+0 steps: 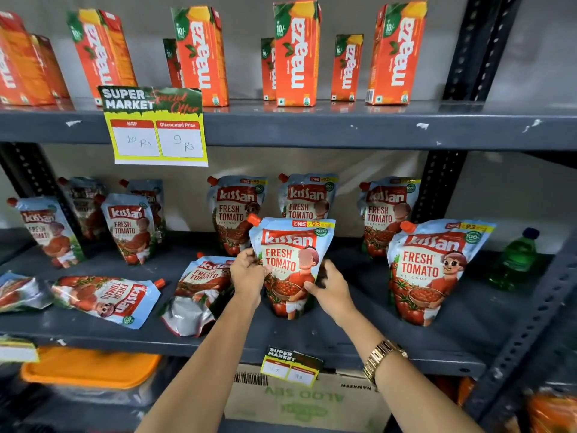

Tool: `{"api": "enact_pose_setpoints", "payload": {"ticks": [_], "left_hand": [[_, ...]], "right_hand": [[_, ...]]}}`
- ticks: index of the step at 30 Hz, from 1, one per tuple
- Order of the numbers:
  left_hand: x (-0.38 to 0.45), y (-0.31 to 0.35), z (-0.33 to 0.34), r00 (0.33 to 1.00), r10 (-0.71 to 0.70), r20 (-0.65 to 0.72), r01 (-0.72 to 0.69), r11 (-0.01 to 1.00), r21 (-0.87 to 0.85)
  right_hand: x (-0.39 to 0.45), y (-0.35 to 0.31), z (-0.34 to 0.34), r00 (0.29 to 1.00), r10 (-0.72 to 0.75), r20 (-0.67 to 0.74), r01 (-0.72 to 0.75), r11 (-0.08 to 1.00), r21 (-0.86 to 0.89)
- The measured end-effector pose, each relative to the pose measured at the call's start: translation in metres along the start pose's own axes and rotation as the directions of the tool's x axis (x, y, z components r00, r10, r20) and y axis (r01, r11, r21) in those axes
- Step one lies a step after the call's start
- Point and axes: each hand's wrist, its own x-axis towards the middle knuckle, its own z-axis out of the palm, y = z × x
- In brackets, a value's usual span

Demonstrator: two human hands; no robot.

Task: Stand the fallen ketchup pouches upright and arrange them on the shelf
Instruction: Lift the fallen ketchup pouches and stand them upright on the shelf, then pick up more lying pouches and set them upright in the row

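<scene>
A ketchup pouch (292,260) stands upright at the middle front of the grey shelf (343,335). My left hand (248,273) grips its left edge and my right hand (331,284) holds its right side. Left of it a fallen pouch (196,292) lies tilted against my left wrist. Another fallen pouch (107,300) lies flat further left, and a third (18,290) is cut off at the frame edge. Upright pouches stand at the right front (434,270) and along the back (235,210), (307,195), (387,210), (129,226), (48,232).
Orange juice cartons (298,54) line the shelf above, with a price tag (156,126) hanging from its edge. A green bottle (518,257) stands at the right end. Below are an orange-lidded box (90,367) and a cardboard carton (306,401). A dark upright post (530,323) bounds the right.
</scene>
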Motion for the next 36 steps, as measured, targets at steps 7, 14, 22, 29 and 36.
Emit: {"api": "enact_pose_setpoints", "payload": {"ticks": [7,14,22,29,36], "left_hand": [[-0.003,-0.001,-0.012,0.989,-0.015,-0.149,0.03,0.995,0.095],[-0.024,0.012,-0.062,0.936,0.168,-0.311,-0.078,0.957,0.281],[-0.022,0.024,-0.105,0.909,0.143,-0.393,-0.024,0.956,0.292],[0.013,0.028,-0.127,0.936,0.076,-0.345,0.039,0.948,0.315],[0.042,0.023,-0.156,0.983,-0.064,-0.171,0.129,0.907,0.4]], "right_hand": [[-0.016,0.004,-0.012,0.996,0.072,0.048,-0.062,0.982,-0.18],[-0.042,0.005,0.007,0.985,-0.023,-0.171,-0.007,0.985,-0.172],[-0.053,0.003,0.04,0.997,0.005,-0.072,-0.013,0.994,-0.104],[-0.041,-0.012,0.078,0.999,0.043,-0.003,-0.043,0.997,-0.065],[-0.007,-0.021,0.136,0.993,0.117,-0.002,-0.117,0.992,-0.055]]}}
